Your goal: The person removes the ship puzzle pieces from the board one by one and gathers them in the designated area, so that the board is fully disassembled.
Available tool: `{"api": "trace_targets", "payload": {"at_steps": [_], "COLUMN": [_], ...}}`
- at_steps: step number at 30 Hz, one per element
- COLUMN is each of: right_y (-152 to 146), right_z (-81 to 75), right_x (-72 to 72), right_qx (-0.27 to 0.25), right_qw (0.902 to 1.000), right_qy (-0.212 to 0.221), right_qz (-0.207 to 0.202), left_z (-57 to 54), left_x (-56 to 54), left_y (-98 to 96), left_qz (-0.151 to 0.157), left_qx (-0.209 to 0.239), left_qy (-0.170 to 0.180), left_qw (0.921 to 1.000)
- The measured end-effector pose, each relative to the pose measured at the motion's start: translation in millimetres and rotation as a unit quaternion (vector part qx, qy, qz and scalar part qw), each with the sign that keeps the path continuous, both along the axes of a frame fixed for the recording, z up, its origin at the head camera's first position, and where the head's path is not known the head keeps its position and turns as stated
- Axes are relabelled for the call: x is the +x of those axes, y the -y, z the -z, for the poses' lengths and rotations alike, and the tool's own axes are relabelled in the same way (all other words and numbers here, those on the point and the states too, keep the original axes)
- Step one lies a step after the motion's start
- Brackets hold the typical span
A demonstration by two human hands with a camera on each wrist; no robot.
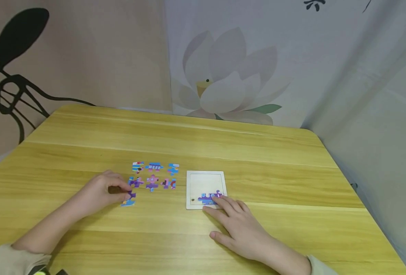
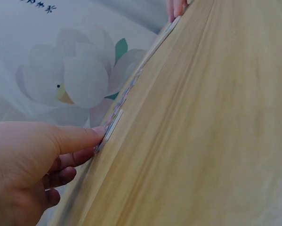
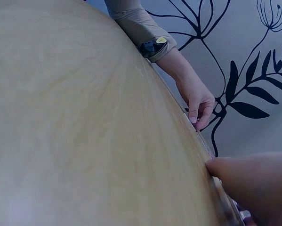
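Observation:
My left hand (image 1: 101, 193) pinches a purple and blue jigsaw piece (image 1: 129, 202) between thumb and finger at the lower left of the loose pieces. In the left wrist view the held piece (image 2: 113, 126) shows edge-on and slightly tilted near the tabletop. A square, light puzzle tray (image 1: 204, 181) lies to the right. Along its lower right side sit purple and blue pieces (image 1: 206, 199), partly hidden under the fingertips of my right hand (image 1: 242, 229). That hand lies with its fingers spread out, touching those pieces, its thumb on the table.
Several loose jigsaw pieces (image 1: 152, 183) lie in rows left of the tray, with a blue piece (image 1: 173, 169) at their upper right. All rest on a wooden table (image 1: 275, 164). Behind it hangs a curtain (image 1: 120, 49) with flower and plant prints.

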State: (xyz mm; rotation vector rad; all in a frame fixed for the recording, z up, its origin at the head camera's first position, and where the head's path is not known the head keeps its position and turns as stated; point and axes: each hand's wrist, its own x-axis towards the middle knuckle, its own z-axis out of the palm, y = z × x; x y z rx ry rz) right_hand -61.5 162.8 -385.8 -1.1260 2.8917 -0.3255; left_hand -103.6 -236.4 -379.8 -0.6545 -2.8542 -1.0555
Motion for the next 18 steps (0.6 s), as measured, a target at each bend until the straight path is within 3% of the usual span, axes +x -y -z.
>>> {"api": "trace_targets", "payload": {"at_steps": [11, 18], "right_y": [0.1, -0.4], "right_z": [0.5, 0.7], "right_x": [0.1, 0.2], "right_qx": [-0.003, -0.010], "right_qw": [0.9997, 0.9997], "right_qy": [0.018, 0.016], "right_qz": [0.016, 0.014], "left_z": [-7.8, -8.9], "left_x": [1.5, 5.0], "left_y": [-20.0, -47.1], "left_qz": [-0.011, -0.010], "left_qx": [0.032, 0.079], "left_qy": [-0.057, -0.034], "left_qw": [0.9978, 0.9962]}}
